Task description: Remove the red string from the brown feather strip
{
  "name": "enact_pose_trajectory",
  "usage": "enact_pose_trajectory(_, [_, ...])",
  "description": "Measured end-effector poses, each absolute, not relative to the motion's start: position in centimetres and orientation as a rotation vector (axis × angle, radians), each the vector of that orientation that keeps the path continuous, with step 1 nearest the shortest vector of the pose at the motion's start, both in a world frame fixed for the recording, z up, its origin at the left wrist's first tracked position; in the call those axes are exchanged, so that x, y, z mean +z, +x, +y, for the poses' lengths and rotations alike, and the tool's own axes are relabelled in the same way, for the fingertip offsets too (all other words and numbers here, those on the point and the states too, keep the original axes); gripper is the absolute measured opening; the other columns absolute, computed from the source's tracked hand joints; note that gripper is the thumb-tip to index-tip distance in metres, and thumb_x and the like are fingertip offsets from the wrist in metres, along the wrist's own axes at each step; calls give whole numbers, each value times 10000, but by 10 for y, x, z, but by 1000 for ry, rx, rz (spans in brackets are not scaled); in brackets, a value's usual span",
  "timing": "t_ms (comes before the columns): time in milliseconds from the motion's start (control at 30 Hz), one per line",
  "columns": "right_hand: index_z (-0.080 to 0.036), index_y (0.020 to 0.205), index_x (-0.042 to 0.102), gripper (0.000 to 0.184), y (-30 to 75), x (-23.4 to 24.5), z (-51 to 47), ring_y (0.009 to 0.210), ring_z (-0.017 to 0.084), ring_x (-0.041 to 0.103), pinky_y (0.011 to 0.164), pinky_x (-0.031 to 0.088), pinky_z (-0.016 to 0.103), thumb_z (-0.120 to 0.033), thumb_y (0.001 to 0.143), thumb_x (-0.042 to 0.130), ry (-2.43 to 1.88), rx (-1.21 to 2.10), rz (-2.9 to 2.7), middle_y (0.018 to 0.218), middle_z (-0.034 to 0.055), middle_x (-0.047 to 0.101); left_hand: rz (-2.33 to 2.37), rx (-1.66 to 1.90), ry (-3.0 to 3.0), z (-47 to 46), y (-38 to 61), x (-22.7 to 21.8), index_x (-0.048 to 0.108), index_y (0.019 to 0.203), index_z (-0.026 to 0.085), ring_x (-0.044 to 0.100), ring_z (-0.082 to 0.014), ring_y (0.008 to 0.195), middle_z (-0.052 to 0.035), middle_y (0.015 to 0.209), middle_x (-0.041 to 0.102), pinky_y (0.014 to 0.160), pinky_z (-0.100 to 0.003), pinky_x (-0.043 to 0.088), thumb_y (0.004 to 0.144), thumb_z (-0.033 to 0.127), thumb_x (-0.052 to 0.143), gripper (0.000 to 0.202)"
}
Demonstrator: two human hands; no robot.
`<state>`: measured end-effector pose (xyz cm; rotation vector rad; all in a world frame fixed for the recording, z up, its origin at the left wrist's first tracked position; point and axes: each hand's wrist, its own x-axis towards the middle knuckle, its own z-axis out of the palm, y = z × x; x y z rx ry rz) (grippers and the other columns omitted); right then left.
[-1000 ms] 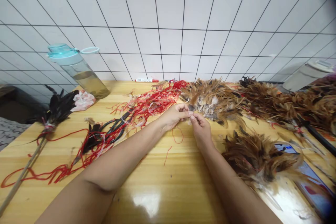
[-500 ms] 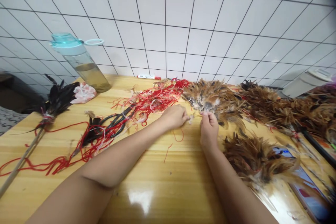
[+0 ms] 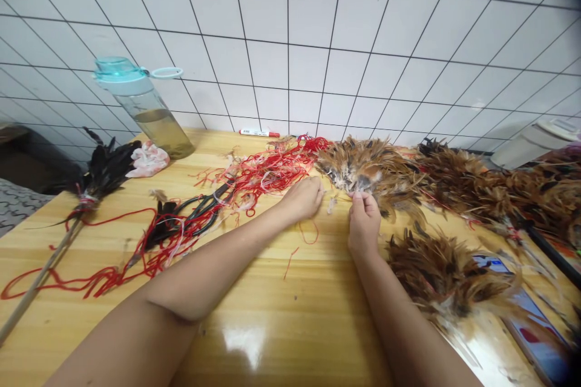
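Brown feathers (image 3: 385, 172) lie bunched near the wall, their pale fluffy ends toward me. At those ends my right hand (image 3: 364, 221) is closed in a pinch; what sits between its fingertips is too small to make out. My left hand (image 3: 303, 198) is curled closed, resting by the edge of a tangle of red string (image 3: 276, 172), its fingertips turned away from view. A bit of pale fluff (image 3: 331, 204) lies on the wooden table (image 3: 290, 314) between my hands. Loose red thread (image 3: 310, 236) curls just below the left one.
Black-handled scissors (image 3: 204, 214) lie partly under red string. At left are a bottle (image 3: 158, 127), a crumpled tissue (image 3: 147, 160) and a stick with black feathers (image 3: 45, 272). More brown feathers (image 3: 440, 272) partly cover a phone (image 3: 531, 326). A marker (image 3: 258, 133) lies by the wall.
The pale fluff that was at my left fingertips now lies apart from them on the table. My right hand stays pinched at the feather ends. The view has shifted slightly.
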<state>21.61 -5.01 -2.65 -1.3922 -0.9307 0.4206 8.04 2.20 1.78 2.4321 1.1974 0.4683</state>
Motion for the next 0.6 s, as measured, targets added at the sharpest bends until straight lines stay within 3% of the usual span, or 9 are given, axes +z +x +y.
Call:
enact_pose_trajectory(100, [-193,829,561,342,216,-24,-50,643,150,489,601,374,270,-511,856,436,-1392,393,-886,654,-2,534,1111,626,2308,19,85,11,562,851,177,570,-186,751,-66,816,639,700,-285,409,852,209,440,127])
enact_pose_trajectory(267, [-194,803,563,312,214,-21,-49,676,161,507,630,391,282,-480,850,450,-1401,412,-848,663,3,548,1115,655,2207,14,92,-2,561,830,189,575,-167,731,-40,787,650,695,-264,404,821,197,499,63])
enact_pose_trajectory(600, [-181,784,576,282,210,-17,-51,730,165,520,705,404,294,-444,830,484,-1411,454,-884,711,10,584,1206,430,2474,0,96,8,613,850,154,600,-240,842,-132,887,633,782,-328,442,836,381,548,237])
